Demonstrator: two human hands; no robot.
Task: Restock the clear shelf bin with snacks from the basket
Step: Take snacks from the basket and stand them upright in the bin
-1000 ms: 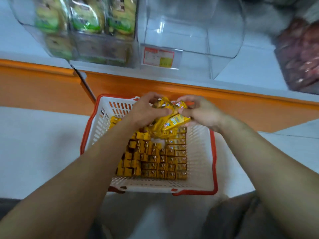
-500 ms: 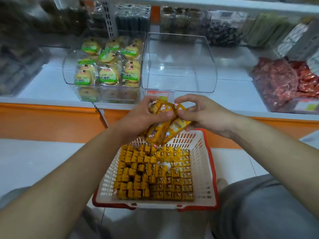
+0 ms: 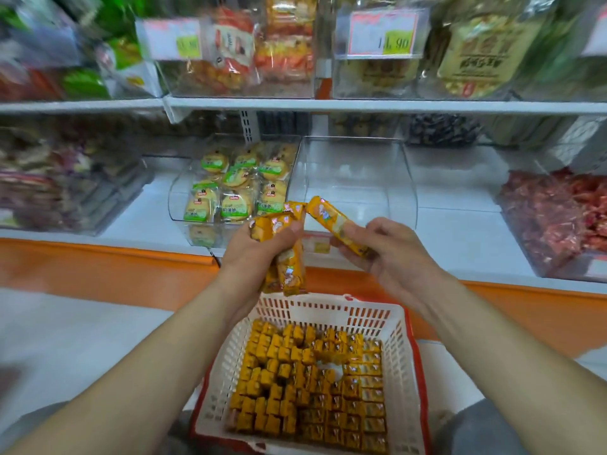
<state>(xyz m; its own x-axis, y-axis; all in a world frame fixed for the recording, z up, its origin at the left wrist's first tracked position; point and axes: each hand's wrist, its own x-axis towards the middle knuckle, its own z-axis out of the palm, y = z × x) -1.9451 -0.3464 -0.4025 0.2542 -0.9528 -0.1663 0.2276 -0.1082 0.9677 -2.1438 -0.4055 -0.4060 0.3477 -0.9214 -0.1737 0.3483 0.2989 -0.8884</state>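
The left hand (image 3: 259, 247) grips several yellow foil-wrapped snack bars (image 3: 289, 257); the right hand (image 3: 377, 247) pinches one, above the white slatted basket (image 3: 328, 310). Best laid flat in the empty clear plastic shelf bin (image 3: 358, 178).

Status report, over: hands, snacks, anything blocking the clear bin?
Left hand grips a bundle of yellow bars; right hand pinches one bar. Clear bin empty, just beyond the hands. Basket below, many bars left. Path to bin open.

The left hand (image 3: 259, 247) and right hand (image 3: 391, 254) have risen from the basket (image 3: 328, 310) to before the clear bin (image 3: 358, 178); the right has pulled one bar (image 3: 331, 221) away from the left's bundle (image 3: 289, 261).
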